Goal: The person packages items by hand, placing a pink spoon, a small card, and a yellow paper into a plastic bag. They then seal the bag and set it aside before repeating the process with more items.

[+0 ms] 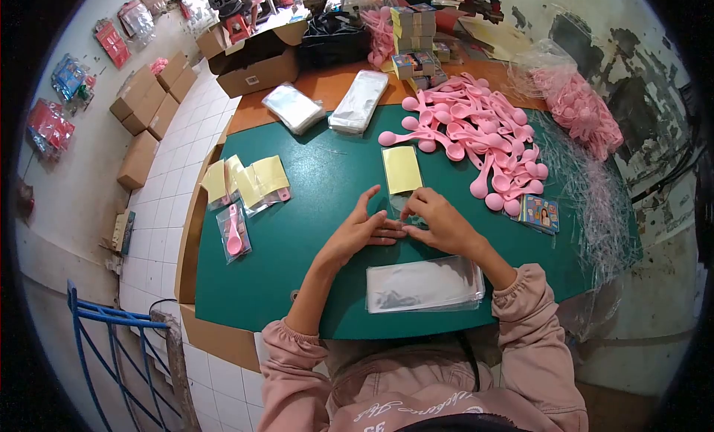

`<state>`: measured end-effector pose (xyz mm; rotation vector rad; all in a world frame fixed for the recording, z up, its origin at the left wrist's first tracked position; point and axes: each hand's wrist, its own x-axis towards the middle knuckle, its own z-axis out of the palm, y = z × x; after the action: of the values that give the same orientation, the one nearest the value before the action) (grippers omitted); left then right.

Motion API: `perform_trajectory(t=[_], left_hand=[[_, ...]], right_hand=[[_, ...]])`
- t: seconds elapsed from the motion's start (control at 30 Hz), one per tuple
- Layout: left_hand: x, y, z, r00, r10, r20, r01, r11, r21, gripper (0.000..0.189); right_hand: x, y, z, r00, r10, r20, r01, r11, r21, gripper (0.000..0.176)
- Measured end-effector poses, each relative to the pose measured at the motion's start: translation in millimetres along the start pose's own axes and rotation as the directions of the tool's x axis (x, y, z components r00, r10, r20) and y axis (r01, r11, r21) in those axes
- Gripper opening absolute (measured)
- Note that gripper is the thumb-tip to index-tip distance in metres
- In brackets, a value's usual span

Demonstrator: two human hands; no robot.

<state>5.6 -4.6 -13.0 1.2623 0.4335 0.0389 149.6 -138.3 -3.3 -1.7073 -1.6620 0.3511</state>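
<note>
A clear plastic bag with a yellow card (402, 169) in it lies on the green table in front of me. At its lower end, my right hand (437, 222) has its fingers bent and closed on the bag; the exact fingertip contact is partly hidden. My left hand (363, 228) lies beside it, fingers stretched out toward the right hand and thumb apart. Nearest my body is a stack of empty clear plastic bags (424, 285). To the left are packed bags with yellow cards (262, 178) and a bagged pink spoon (235, 235).
Many loose pink spoons (491, 131) are heaped at the right, beside a stack of printed cards (538, 213). Two bundles of clear bags (358, 101) and tall card stacks (413, 30) stand at the back. Plastic scraps (591, 216) hang over the right edge.
</note>
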Motion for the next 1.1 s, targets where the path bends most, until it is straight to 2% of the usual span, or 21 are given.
perform_trajectory(t=[0.03, 0.27, 0.33, 0.4, 0.47, 0.53, 0.57, 0.6, 0.63, 0.7, 0.73, 0.77, 0.8, 0.83, 0.87, 1.0, 1.03, 1.07, 1.1], left_hand=[[-0.5, 0.8, 0.9, 1.0, -0.001, 0.0, 0.001, 1.0, -0.001, 0.057], [-0.3, 4.7, 3.2, 0.998, -0.032, -0.05, 0.034, 0.999, 0.024, 0.052], [3.0, 0.1, 4.1, 0.998, -0.028, -0.055, 0.03, 0.999, 0.025, 0.051], [10.2, -12.1, 4.3, 0.983, 0.138, -0.123, -0.125, 0.986, 0.107, 0.05], [11.7, -13.4, 8.2, 0.975, 0.153, -0.158, -0.139, 0.986, 0.096, 0.051], [10.7, -12.0, 12.3, 0.967, 0.166, -0.192, -0.151, 0.985, 0.086, 0.053], [10.6, -11.3, 14.1, 0.957, 0.171, -0.236, -0.157, 0.984, 0.08, 0.047], [10.8, -9.8, 13.5, 0.943, 0.178, -0.28, -0.164, 0.984, 0.074, 0.042], [11.1, -8.4, 10.2, 0.941, 0.187, -0.281, -0.173, 0.982, 0.072, 0.042], [11.6, -7.4, 2.2, 0.987, 0.099, -0.128, -0.09, 0.994, 0.069, 0.033], [12.8, -8.1, 0.4, 0.986, 0.1, -0.13, -0.092, 0.994, 0.066, 0.033], [14.2, -9.9, 0.4, 0.989, 0.09, -0.119, -0.083, 0.995, 0.056, 0.029], [15.1, -11.1, 1.0, 0.991, 0.079, -0.105, -0.075, 0.996, 0.048, 0.026], [14.4, -11.2, 1.6, 0.991, 0.081, -0.104, -0.076, 0.996, 0.045, 0.026], [15.0, -9.2, 1.1, 0.994, 0.076, -0.079, -0.074, 0.997, 0.031, 0.026], [16.3, -10.3, -4.6, 0.995, 0.101, -0.01, -0.102, 0.995, -0.02, 0.027], [15.7, -9.8, -3.3, 0.993, 0.115, 0.0, -0.114, 0.99, -0.086, 0.03], [15.6, -7.7, -0.4, 0.994, 0.111, 0.005, -0.11, 0.991, -0.076, 0.03], [13.9, -4.9, 1.7, 0.995, 0.099, 0.013, -0.096, 0.987, -0.133, 0.032]], right_hand=[[-0.3, 0.3, 2.6, 1.0, -0.02, -0.007, 0.019, 0.998, -0.066, 0.018], [0.4, -4.1, 10.9, 0.999, -0.053, 0.013, 0.054, 0.987, -0.154, 0.016], [1.0, -5.7, 15.6, 0.991, -0.135, 0.0, 0.128, 0.945, -0.3, 0.016], [1.4, -8.4, 17.2, 0.988, -0.155, -0.001, 0.148, 0.944, -0.294, 0.015], [3.0, -9.5, 15.0, 0.984, -0.18, 0.003, 0.173, 0.941, -0.291, 0.015], [0.7, -4.6, 4.4, 0.991, -0.121, 0.056, 0.128, 0.981, -0.147, 0.014], [-0.2, -3.7, -5.9, 0.991, -0.125, 0.057, 0.132, 0.979, -0.152, 0.014], [-0.9, -3.8, -20.8, 0.989, -0.073, 0.129, 0.059, 0.993, 0.107, 0.013], [-2.1, -1.8, -38.2, 0.976, -0.041, 0.213, -0.037, 0.935, 0.351, 0.012], [-8.0, 18.9, -90.2, 0.972, -0.052, 0.227, -0.061, 0.884, 0.464, 0.011], [-13.0, 26.2, -122.2, 0.968, 0.168, 0.185, -0.238, 0.848, 0.474, 0.011], [-14.1, 49.6, -150.3, 0.944, 0.319, 0.083, -0.324, 0.846, 0.424, 0.011], [-17.2, 91.6, -182.1, 0.903, 0.429, -0.02, -0.371, 0.804, 0.465, 0.011], [-25.9, 134.2, -211.9, 0.902, 0.358, -0.241, -0.382, 0.922, -0.061, 0.017], [-23.7, 136.8, -209.1, 0.904, 0.352, -0.243, -0.378, 0.923, -0.069, 0.017], [-32.3, 101.1, -141.5, 0.914, 0.385, -0.126, -0.393, 0.918, -0.051, 0.048], [-34.5, 84.6, -117.3, 0.912, 0.397, -0.105, -0.403, 0.914, -0.039, 0.056], [-18.0, 37.9, -82.3, 0.992, 0.117, 0.04, -0.118, 0.993, 0.018, 0.062], [-14.0, 25.8, -52.3, 0.996, 0.053, 0.074, -0.053, 0.999, -0.012, 0.059]])
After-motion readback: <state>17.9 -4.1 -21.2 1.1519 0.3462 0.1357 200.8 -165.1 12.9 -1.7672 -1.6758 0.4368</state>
